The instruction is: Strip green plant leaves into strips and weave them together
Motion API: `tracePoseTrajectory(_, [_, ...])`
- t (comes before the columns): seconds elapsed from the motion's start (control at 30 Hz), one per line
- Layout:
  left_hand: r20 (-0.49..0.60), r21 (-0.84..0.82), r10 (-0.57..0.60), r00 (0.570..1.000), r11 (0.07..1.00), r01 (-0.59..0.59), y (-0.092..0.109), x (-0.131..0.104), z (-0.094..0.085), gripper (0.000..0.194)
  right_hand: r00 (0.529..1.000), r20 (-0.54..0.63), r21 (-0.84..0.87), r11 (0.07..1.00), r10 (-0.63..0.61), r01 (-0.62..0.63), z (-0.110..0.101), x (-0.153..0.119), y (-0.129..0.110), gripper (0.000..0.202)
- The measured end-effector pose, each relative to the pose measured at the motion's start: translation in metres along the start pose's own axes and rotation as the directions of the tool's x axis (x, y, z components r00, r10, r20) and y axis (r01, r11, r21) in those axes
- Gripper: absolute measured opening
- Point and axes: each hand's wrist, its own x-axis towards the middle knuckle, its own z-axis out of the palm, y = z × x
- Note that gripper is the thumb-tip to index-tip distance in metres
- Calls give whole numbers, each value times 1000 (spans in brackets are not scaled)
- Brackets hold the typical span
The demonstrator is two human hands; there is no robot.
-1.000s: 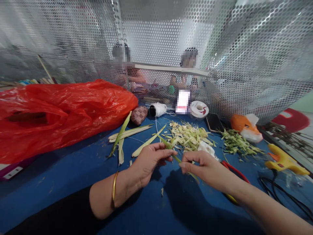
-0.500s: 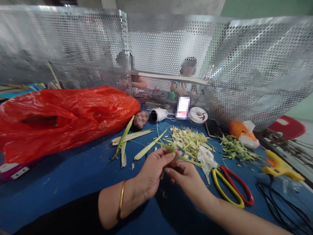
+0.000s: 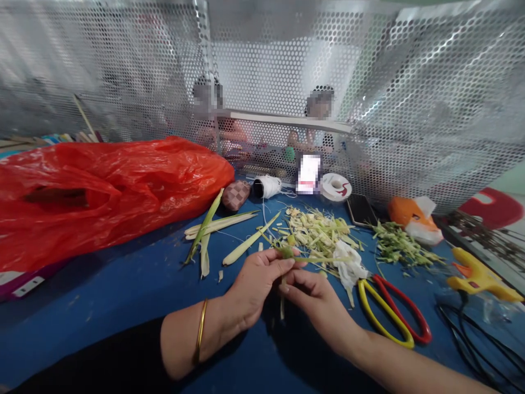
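Note:
My left hand point(image 3: 256, 282), with a gold bangle at the wrist, pinches a small folded piece of green plant leaf point(image 3: 287, 251) between thumb and fingers. One narrow strip sticks out from it to the right, and a pale end hangs below. Close beside it my right hand point(image 3: 314, 298) is closed, its thumb and fingertips on the hanging leaf strip point(image 3: 282, 309). Just beyond the hands lies a heap of cut pale-green leaf bits point(image 3: 318, 235). Several longer leaves point(image 3: 250, 241) rest to the left of it.
A red plastic bag point(image 3: 123, 202) covers the left side. Scissors point(image 3: 388, 323), a yellow glue gun point(image 3: 482, 279), crumpled white tissue point(image 3: 348, 260) and green scraps point(image 3: 404, 246) lie right. Behind are thread point(image 3: 268, 187), a ribbon spool point(image 3: 336, 187), phones and a perforated metal screen point(image 3: 283, 65) with people beyond.
The view has shifted slightly. The leaf piece has turned in my fingers: its strip now points nearly level to the right, and the pale end below shows more.

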Motion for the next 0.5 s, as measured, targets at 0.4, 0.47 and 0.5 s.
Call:
tracePoseTrajectory(0.4, [88, 120, 28, 996, 992, -38, 7, 0, -2, 19, 1000, -7, 90, 995, 30, -29, 0, -3, -5, 31])
tracePoseTrajectory(0.47, [72, 132, 28, 997, 991, -38, 6, 0, -2, 18, 999, -7, 108, 993, 43, -42, 0, -3, -6, 32])
tracePoseTrajectory(0.5, [45, 141, 31, 998, 989, -38, 5, 1, -2, 16, 999, -10, 109, 993, 47, -45, 0, -3, -5, 33])
